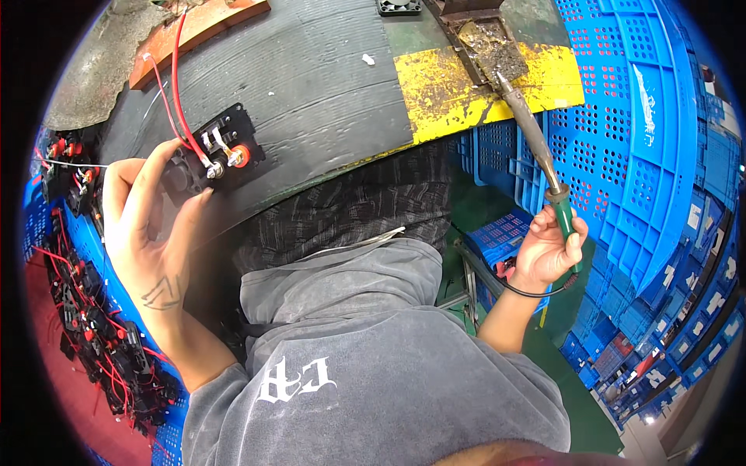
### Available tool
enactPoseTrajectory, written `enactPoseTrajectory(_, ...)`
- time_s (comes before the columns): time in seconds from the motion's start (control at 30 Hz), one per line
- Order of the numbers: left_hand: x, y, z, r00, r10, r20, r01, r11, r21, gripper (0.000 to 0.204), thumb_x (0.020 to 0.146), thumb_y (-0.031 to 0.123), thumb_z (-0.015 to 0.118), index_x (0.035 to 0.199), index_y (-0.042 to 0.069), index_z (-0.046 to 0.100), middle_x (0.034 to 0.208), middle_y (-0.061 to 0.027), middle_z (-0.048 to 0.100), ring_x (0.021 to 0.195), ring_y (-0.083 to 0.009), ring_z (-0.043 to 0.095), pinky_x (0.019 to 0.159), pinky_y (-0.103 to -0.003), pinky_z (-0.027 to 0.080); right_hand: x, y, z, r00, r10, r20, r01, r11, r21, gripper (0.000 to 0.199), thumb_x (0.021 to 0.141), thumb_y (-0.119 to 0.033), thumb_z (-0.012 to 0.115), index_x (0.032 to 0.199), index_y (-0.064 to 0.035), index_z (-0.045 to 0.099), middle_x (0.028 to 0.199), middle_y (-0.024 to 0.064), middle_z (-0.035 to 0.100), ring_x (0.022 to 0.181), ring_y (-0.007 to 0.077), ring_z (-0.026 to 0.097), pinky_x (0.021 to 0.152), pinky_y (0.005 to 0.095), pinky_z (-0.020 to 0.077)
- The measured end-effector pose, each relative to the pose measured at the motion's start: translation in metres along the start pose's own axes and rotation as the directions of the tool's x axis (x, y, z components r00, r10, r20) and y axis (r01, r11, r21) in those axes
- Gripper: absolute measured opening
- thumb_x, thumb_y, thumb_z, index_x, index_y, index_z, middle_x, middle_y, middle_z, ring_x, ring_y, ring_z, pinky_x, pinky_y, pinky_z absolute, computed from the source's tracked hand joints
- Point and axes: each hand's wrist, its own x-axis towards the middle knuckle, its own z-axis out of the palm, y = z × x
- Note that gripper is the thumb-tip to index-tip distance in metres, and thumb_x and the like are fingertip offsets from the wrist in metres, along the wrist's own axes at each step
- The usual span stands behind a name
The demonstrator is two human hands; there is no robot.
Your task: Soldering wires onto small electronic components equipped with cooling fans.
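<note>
My left hand (148, 217) holds a small black terminal plate (214, 151) with metal tabs and a red socket, just above the black rubber mat (311, 78). A red wire (177, 85) runs from the plate up toward the far edge. My right hand (548, 248) grips the green handle of a soldering iron (536, 147). Its tip rests in a dirty metal tray of residue (489, 46) on the yellow bench edge (443, 85). A black cord loops below that hand.
A blue crate (78, 295) at my left holds several black terminal plates with red wires. Stacked blue perforated crates (637, 155) fill the right side. An orange block (194, 31) lies at the mat's far edge. A small black fan (399, 6) sits at the top.
</note>
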Motion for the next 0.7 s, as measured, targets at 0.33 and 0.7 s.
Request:
enactPoseTrajectory(0.33,-0.006,-0.003,-0.013,0.999,-0.028,-0.021,0.028,1.0,0.004,0.049,0.063,0.005,0.077,0.111,0.003,0.065,0.087,-0.0058,0.05,0.08,-0.0189,0.051,0.076,-0.029,0.043,-0.005,-0.006,0.0,1.0,-0.013,0.015,0.013,0.999,-0.041,0.027,0.086,-0.027,0.061,0.106,-0.0089,0.063,0.104,0.0182,0.064,0.08,0.0274,0.063,0.06,0.0311,0.0509)
enactPoseTrajectory(0.7,-0.035,-0.021,-0.047,0.99,-0.003,-0.138,0.004,1.0,0.011,0.053,0.057,0.006,0.082,0.108,0.005,0.067,0.082,-0.0049,0.049,0.076,-0.0187,0.05,0.065,-0.029,0.043,0.006,-0.003,-0.026,0.988,0.157,0.017,-0.152,0.923,0.354,0.031,0.086,-0.03,0.059,0.11,-0.0114,0.065,0.094,0.016,0.061,0.072,0.0178,0.054,0.057,0.0221,0.0423)
